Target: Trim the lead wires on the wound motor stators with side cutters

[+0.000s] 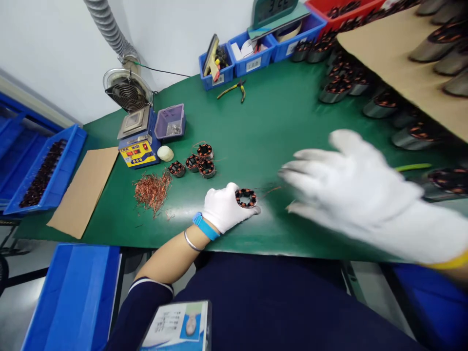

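Green bench (263, 126): bears the work; a stray snippet crossing it could lodge inside a core.
Cardboard sheet (373, 44): carries metal cores (444, 39) at the right; a forearm swinging wide could knock its edge.
Blue-and-yellow unit (137, 151): stands at the left; whether its top is hot cannot be told, but if so, a careless reach could scorch a glove.
Right hand (351, 185): gloved, blurred, digits spread, apart from the core; no object shows in it, though blur could hide a fine strand.
Left hand (224, 207): gloved, thumb and fingers pinching the held core from its sides; slippery cloth could let it twist.
Copper heap (151, 191): loose scraps; a brushing sleeve could scatter them.
Four cores (206, 168): clustered, trailing wires that could tangle if one is pulled.
Held core (241, 200): near the bench's front, opening upward; a slack grip could drop it.
Loose lead (268, 191): points rightward; snagging could strain the winding.
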Action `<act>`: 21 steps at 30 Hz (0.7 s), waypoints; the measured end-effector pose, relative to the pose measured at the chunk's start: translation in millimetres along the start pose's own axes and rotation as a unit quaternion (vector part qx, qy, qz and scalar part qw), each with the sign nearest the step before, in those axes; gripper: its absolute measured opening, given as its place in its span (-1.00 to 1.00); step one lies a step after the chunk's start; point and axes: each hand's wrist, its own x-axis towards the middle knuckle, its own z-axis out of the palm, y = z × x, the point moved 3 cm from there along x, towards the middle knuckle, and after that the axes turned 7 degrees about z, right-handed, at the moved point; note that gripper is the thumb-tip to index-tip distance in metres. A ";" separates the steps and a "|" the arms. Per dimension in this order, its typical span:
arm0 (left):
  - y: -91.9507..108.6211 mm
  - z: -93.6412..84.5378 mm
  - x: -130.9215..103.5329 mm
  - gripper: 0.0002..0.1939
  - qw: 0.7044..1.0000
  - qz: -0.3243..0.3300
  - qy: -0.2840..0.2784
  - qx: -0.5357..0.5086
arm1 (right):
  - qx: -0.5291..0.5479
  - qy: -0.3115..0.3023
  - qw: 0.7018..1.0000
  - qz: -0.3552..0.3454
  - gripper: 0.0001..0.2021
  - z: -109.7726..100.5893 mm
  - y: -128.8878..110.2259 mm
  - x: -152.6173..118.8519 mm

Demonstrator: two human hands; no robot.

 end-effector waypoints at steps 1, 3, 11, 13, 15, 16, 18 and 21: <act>-1.4 -1.3 1.0 -0.39 0.999 0.010 -0.021 -0.024 | -0.013 -0.012 0.999 -0.047 -0.50 4.4 -13.0 1.7; -5.4 -4.2 2.0 -0.47 0.994 0.041 -0.067 -0.082 | -0.039 -0.017 0.993 -0.109 -0.42 18.2 -38.4 7.3; -24.6 -7.3 -16.5 -0.74 0.977 0.084 -0.089 -0.175 | -0.042 -0.016 0.989 -0.140 -0.44 51.2 -52.4 20.7; -28.1 -11.4 -31.7 -0.67 0.972 0.088 -0.097 -0.195 | -0.034 -0.024 0.989 -0.141 -0.45 50.3 -49.2 20.5; -34.0 -19.0 -50.7 -0.63 0.957 0.071 -0.146 -0.242 | -0.022 -0.029 0.990 -0.139 -0.45 50.0 -47.9 20.6; -37.0 -23.4 -60.4 -0.62 0.941 0.057 -0.189 -0.274 | -0.015 -0.031 0.990 -0.138 -0.44 50.3 -47.6 20.8; -41.2 -33.8 -75.0 -0.68 0.918 0.031 -0.254 -0.304 | -0.007 -0.032 0.990 -0.137 -0.44 51.2 -47.6 21.3; -42.0 -53.9 -70.4 -0.69 0.975 -0.005 -0.079 -0.207 | 0.002 -0.037 0.990 -0.136 -0.45 52.5 -47.9 21.9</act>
